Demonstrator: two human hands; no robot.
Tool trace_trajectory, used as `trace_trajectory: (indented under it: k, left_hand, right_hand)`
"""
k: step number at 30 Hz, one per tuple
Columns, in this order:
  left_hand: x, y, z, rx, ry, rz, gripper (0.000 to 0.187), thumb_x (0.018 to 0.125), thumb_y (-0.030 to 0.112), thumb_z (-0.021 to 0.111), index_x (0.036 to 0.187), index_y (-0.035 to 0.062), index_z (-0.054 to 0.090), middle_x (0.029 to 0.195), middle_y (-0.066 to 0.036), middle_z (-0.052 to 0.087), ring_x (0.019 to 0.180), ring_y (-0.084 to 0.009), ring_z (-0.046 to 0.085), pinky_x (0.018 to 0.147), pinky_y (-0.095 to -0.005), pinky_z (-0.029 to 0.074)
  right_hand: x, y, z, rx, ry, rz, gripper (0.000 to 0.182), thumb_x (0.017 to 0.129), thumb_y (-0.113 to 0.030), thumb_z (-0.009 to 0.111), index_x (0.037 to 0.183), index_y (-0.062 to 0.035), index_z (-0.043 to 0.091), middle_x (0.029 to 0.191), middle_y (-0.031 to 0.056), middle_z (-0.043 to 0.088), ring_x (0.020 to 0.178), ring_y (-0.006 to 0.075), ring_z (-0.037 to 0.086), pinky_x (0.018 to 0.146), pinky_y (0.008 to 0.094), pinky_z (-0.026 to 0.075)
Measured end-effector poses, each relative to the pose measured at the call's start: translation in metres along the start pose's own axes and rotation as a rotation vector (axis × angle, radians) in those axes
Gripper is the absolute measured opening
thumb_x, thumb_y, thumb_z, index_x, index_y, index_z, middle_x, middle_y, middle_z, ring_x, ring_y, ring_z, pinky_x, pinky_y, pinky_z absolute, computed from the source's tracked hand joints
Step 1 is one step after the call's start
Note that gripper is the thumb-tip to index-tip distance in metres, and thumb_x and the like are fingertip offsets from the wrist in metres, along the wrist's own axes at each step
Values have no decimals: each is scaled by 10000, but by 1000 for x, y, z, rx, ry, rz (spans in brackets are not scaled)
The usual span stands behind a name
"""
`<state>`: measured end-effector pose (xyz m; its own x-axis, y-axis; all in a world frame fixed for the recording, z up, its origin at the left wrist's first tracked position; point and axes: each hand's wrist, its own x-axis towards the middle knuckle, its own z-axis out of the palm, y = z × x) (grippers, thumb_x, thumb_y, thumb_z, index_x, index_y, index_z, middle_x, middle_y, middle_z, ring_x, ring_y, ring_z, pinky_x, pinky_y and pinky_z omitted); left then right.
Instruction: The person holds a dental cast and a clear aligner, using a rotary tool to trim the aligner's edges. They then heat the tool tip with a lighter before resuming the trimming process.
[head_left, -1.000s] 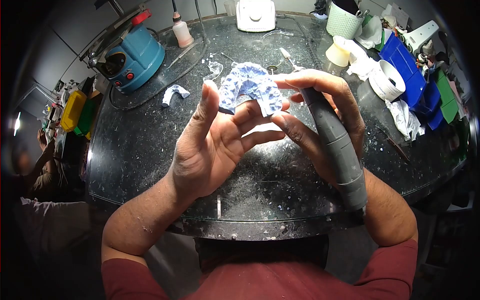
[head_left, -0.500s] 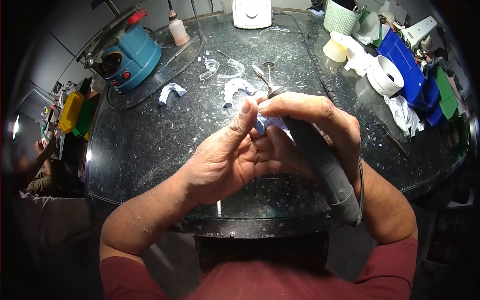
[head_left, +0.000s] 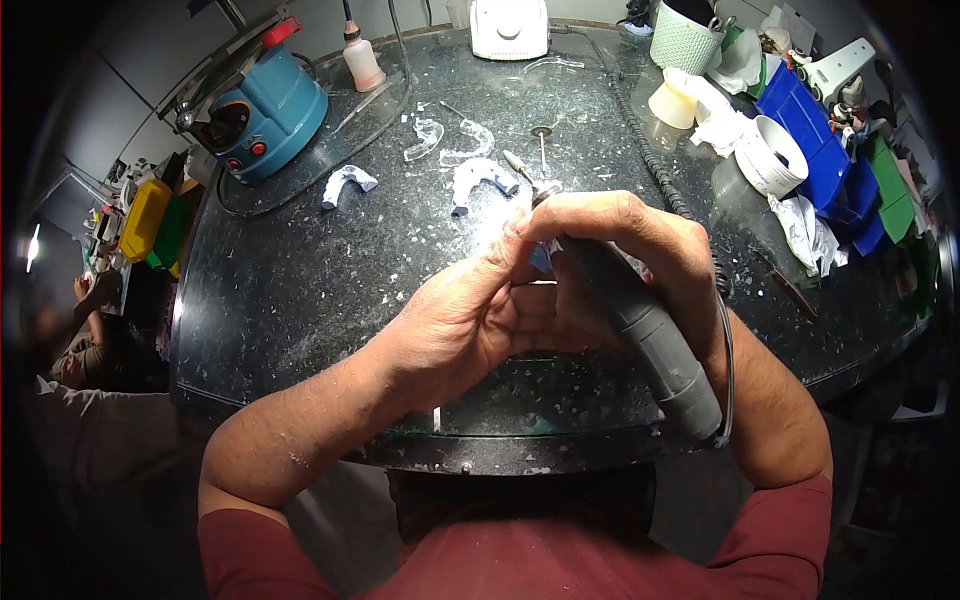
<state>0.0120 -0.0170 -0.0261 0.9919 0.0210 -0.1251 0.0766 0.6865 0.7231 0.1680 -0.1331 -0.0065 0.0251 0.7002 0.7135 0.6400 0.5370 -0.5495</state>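
Near the bench's lower edge, the rotary handpiece is gripped by the right hand; a mostly hidden blue piece is held by the left hand.

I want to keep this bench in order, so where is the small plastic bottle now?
In the head view, the bottle stands on the far left part of the bench, between the blue machine and the white device.

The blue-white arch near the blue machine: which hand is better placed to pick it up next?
Left, I'd judge: the left hand is nearer the arch, while the right hand grips the grey handpiece. I can't tell whether the left also holds something.
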Motion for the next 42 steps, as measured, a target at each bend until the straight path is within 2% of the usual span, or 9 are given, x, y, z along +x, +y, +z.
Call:
trace_trajectory:
  k: [13,24,30,31,33,34,36,40,42]
  left_hand:
    - [-1,2,-1,10,20,-39,666,1009,536,276,1351,-16,421,1267,-176,579,1153,-310,590,1026,-496,417]
    - [-1,2,-2,-35,36,3,575,1029,481,269,1355,33,423,1255,-144,597,1170,-280,580,1043,-483,404]
    - [1,4,3,1,49,10,520,1036,425,331,1361,24,389,1274,-170,563,1139,-268,595,1033,-445,439]
    - [-1,5,9,62,59,-68,508,1029,423,371,1345,27,409,1213,-164,606,1092,-256,621,1023,-422,447]
    - [-2,-4,9,-6,48,-70,500,1024,424,395,1316,21,435,1140,-172,643,1047,-258,640,1004,-416,461]
    - [1,-2,11,-5,53,-62,521,1023,448,372,1279,2,456,1111,-191,651,1034,-256,643,988,-405,471]
    - [3,1,9,-46,77,-58,538,1022,462,360,1272,-4,457,1111,-199,650,1032,-261,644,980,-407,476]
    - [4,-1,5,-93,111,-70,584,1015,506,316,1281,1,439,1111,-187,644,1028,-266,648,975,-450,489]
    - [3,3,10,-82,130,-42,580,1017,499,310,1318,11,399,1108,-160,631,1045,-270,643,995,-484,483]
  right_hand:
    - [0,-1,-6,25,-83,89,369,797,-10,660,1164,-15,621,1036,152,679,928,244,689,807,318,551]
    - [-1,-3,-1,-52,-73,100,365,785,-28,665,1147,-12,623,1009,154,679,900,272,693,790,334,555]
    - [2,1,-3,-294,-7,-155,311,795,-67,676,1101,-22,658,953,150,679,818,276,689,724,342,562]
    - [5,9,-10,-249,62,-197,318,810,-85,692,1116,-23,633,962,126,680,794,234,689,672,310,558]
    - [9,10,-31,-63,268,53,352,806,-39,701,1128,-26,560,974,119,669,824,191,689,630,265,543]
    - [13,13,-33,-65,269,50,352,806,-39,701,1128,-26,560,974,119,669,824,191,689,630,265,543]
    - [17,20,-33,18,289,-24,279,883,58,556,1079,-52,391,1006,239,674,886,235,681,797,337,551]
    - [3,6,-12,61,67,137,398,772,117,647,1059,-50,426,947,128,617,931,258,682,850,383,567]
    - [1,4,-10,23,-5,115,351,789,54,656,1090,-57,515,935,91,623,863,209,672,771,325,549]
